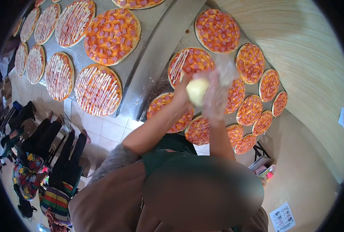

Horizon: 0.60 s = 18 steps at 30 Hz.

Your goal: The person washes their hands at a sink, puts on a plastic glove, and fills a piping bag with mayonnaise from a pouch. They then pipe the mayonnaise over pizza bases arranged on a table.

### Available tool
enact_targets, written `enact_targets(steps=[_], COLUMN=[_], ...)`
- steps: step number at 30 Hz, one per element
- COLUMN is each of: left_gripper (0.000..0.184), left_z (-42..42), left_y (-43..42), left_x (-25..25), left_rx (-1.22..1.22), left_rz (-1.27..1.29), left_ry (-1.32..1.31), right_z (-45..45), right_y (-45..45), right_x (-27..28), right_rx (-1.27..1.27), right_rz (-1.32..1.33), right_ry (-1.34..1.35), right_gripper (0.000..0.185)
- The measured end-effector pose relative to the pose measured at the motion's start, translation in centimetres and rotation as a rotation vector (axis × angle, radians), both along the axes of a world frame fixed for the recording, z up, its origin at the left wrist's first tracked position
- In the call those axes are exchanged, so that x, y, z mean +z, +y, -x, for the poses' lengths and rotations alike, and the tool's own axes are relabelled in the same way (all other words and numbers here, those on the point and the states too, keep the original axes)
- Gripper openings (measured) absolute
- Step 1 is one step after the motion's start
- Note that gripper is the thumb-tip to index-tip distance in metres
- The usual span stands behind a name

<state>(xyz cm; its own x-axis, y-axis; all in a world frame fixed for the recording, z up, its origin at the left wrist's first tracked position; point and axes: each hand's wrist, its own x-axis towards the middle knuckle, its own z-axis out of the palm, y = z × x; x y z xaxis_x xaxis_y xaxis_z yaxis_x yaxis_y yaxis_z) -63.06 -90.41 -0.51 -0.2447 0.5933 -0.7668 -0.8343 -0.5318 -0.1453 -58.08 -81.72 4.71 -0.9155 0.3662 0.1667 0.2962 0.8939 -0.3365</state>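
My left hand [182, 94] is closed around the left side and lower end of a clear plastic piping bag [197, 92] filled with pale cream sauce. The right hand [215, 102], which looks covered in thin clear plastic, grips the bag's other side. Loose, blurred plastic shows above it. Beneath the hands lies a pizza [195, 58] with pink ham cubes; white sauce stripes cover its left part. Below the left forearm is another ham-topped pizza [168, 110], partly hidden by the arm. The bag's tip is not clearly visible.
Several ham-topped pizzas [250, 63] stand on the metal table [156, 58] to the right. Several white-striped pizzas [98, 89] lie to the left, beside one unstriped pizza [112, 37]. A pale wall [307, 58] curves along the right. People [59, 193] are at lower left.
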Motion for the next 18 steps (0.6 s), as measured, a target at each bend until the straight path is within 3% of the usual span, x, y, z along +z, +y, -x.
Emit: enact_targets(steps=[3, 5, 9, 10, 12, 14, 18], left_gripper=[0.044, 0.043, 0.048, 0.054, 0.056, 0.058, 0.059], left_z=[-2.6, -2.3, 4.6, 4.8, 2.5, -1.2, -3.5], left_y=[-2.5, -2.1, 4.8, 5.6, 3.7, 0.1, -2.8], left_x=[1.0, 1.0, -1.6, -2.7, -2.0, -0.5, 1.8], left_rx=[-0.022, -0.079, -0.251, -0.225, -0.15, -0.088, -0.102], left_rz=[0.072, 0.107, 0.178, 0.098, 0.075, -0.001, -0.035], left_ry=[-0.034, -0.009, 0.208, 0.179, 0.147, 0.06, -0.036], right_z=[-4.3, -3.0, 4.4, 5.4, 4.0, -1.2, 0.7], right_y=[-1.9, -1.0, 2.4, 2.8, 2.4, 0.7, 0.7], right_x=[-2.5, -1.2, 0.3, 0.8, 0.7, -0.3, 2.2], right_rx=[0.015, 0.003, -0.411, -0.459, -0.343, -0.023, -0.193], right_rz=[0.018, 0.165, 0.41, 0.503, 0.432, 0.101, 0.451], right_ry=[-0.059, 0.116, -0.176, -0.202, -0.161, -0.029, -0.134], right_gripper=[0.053, 0.053, 0.041, 0.041, 0.041, 0.051, 0.036])
